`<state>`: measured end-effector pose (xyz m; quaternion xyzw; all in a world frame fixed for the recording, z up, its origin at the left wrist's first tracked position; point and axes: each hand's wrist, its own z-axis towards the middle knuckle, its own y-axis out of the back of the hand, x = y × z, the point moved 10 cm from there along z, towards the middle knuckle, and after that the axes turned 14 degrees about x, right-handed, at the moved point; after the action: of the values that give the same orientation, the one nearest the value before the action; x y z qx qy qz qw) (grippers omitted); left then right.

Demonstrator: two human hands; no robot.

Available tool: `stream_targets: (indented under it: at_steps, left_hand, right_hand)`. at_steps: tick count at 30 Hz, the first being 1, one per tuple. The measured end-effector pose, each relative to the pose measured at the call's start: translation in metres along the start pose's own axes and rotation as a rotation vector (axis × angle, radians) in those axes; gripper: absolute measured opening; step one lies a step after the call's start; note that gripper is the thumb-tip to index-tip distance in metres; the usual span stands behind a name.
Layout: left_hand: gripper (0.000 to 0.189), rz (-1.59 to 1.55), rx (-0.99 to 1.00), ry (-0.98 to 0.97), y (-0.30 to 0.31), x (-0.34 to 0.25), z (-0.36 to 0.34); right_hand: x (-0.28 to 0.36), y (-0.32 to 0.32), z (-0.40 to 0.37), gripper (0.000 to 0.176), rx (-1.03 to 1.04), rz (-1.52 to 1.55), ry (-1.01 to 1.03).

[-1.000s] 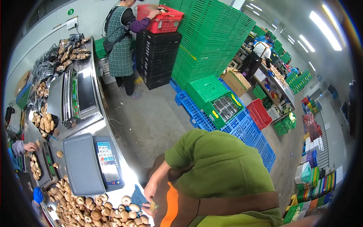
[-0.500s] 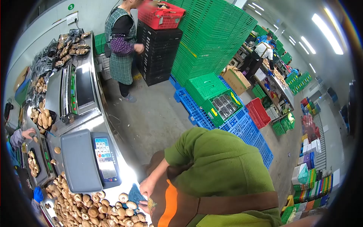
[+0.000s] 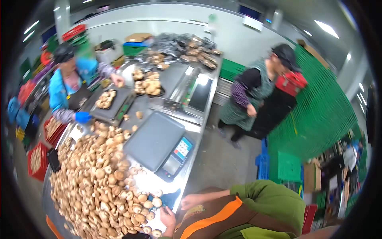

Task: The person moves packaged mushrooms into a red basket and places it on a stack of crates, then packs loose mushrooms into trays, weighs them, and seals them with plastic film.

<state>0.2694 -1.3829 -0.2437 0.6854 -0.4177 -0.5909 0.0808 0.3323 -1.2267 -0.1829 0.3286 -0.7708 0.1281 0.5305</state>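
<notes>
A tall stack of green crates point(image 3: 318, 111) rises beyond the right edge of a long steel tabletop point(image 3: 150, 182). Between the two stands a co-worker in a checked apron point(image 3: 246, 95). The person at work, in a green sleeve point(image 3: 278, 199) and brown apron, is at the near end of that right edge; another co-worker, in a blue jacket point(image 3: 59, 91), stands at the left edge.

A mushroom heap point(image 3: 93, 187) covers the near left part of the tabletop and spreads across to the near end of the right edge. Dark-wrapped packs point(image 3: 195, 53) lie toward the far right corner. A steel machine point(image 3: 183, 93) and, nearer, a grey scale point(image 3: 154, 139) sit along the right edge. Toward the left edge, a tray of mushrooms point(image 3: 105, 98) rests on a smaller scale point(image 3: 123, 105).

The left hand point(image 3: 168, 218) is at the near end of the right edge, just beside the heap's outermost mushrooms; blur hides whether it grips anything. The right hand point(image 3: 188, 202) is slightly farther along, near a blue cloth point(image 3: 170, 200); whether it is clenched, released or grasping cannot be told.
</notes>
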Motion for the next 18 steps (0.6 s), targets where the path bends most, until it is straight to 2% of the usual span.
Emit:
stream_targets:
  at_steps: [2,3,5,8,10,13,18]
  left_hand:
    - [0.022,0.026,0.039,-0.011,-0.001,-0.008,-0.003]
    - [0.020,0.033,0.002,-0.037,0.000,-0.009,-0.003]
    - [0.020,0.043,-0.014,-0.049,0.000,-0.008,-0.002]
    - [0.022,0.067,-0.056,-0.060,0.005,-0.009,-0.006]
    - [0.021,0.045,-0.003,-0.028,0.005,-0.014,-0.006]
    - [0.023,0.001,-0.021,-0.018,0.008,-0.015,-0.006]
    - [0.027,0.034,-0.077,-0.026,0.013,-0.017,-0.009]
  right_hand:
    - [0.024,0.010,-0.009,0.041,0.002,-0.035,0.007]
    - [0.020,0.008,-0.007,0.041,0.024,-0.051,0.012]
    - [0.001,0.010,-0.005,0.039,-0.010,-0.053,-0.126]
    - [-0.010,0.007,-0.001,0.044,0.065,-0.020,-0.163]
    - [-0.013,0.008,0.000,0.045,0.094,-0.019,-0.168]
    - [-0.008,0.007,-0.001,0.046,0.142,0.075,-0.171]
    - [0.018,0.011,-0.004,0.046,0.226,0.065,-0.208]
